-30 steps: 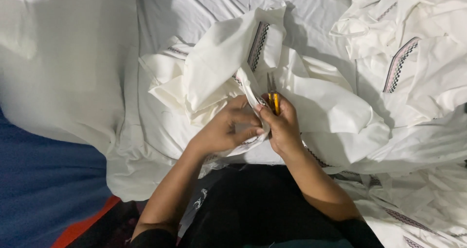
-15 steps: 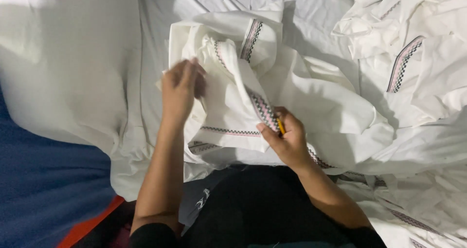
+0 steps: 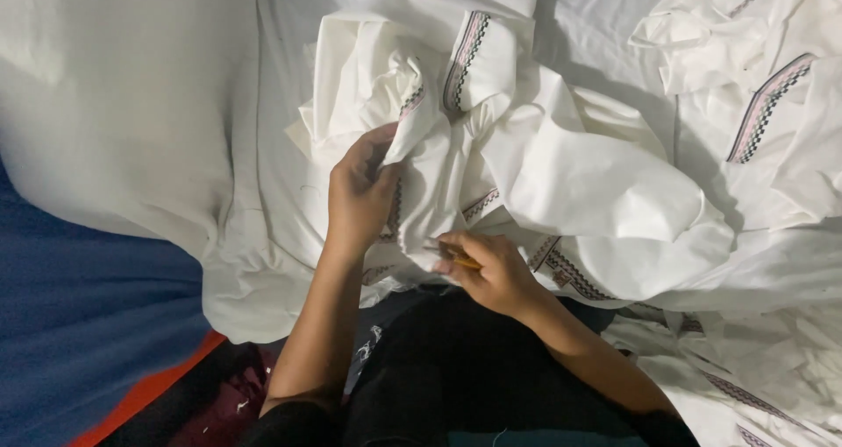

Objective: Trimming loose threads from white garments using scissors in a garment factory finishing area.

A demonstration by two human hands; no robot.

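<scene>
White garment [image 3: 526, 162] with patterned trim: bunched on lap. Left hand [image 3: 360, 197]: fingers pinching a fold of it. Right hand [image 3: 491, 271]: fingers closed on small yellow tool [image 3: 458, 257], just beside the cloth. More garments [image 3: 763, 87] at right.

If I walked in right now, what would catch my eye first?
Most likely the big heap of white cloth with dark patterned trim that fills the middle and right of the view. At its near edge, the left hand pinches a fold of it, while the right hand just below grips a small yellow-handled tool. At the far left lies a blue surface with an orange edge.
</scene>
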